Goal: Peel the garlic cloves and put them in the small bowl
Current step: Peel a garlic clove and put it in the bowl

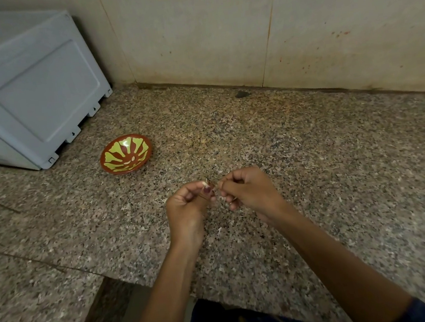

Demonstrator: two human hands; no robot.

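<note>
— What is in front of you?

— The biggest thing is the speckled brown-and-grey granite surface (313, 175), which runs from my body up to a beige tiled wall (204, 29). On its far left stands a large pale grey-white boxy appliance (25, 89), seen from its panelled side and resting on small feet.

— And the bowl?

— The small round bowl, red-brown with a yellow-green petal pattern inside (126, 154), stands on the surface just in front of that appliance's near corner, well apart from my hands and to their far left. I cannot tell whether any clove lies in it; a pale spot near its middle may be part of the pattern.

— What are your hands doing?

— Both are raised close together over the middle of the surface, fingertips nearly meeting. My left hand (187, 206) has its fingers curled, and its thumb and forefinger pinch a small pale garlic clove (205, 183), of which only the whitish tip shows above a dark-painted thumbnail. My right hand (249, 191) is also curled, with its fingertips up against the clove from the other side, pinching at it or at its skin; which of the two is too small to make out.

— Anything else?

— A thin whitish scrap of garlic skin (219, 232) lies on the surface just below and between my wrists.
</note>
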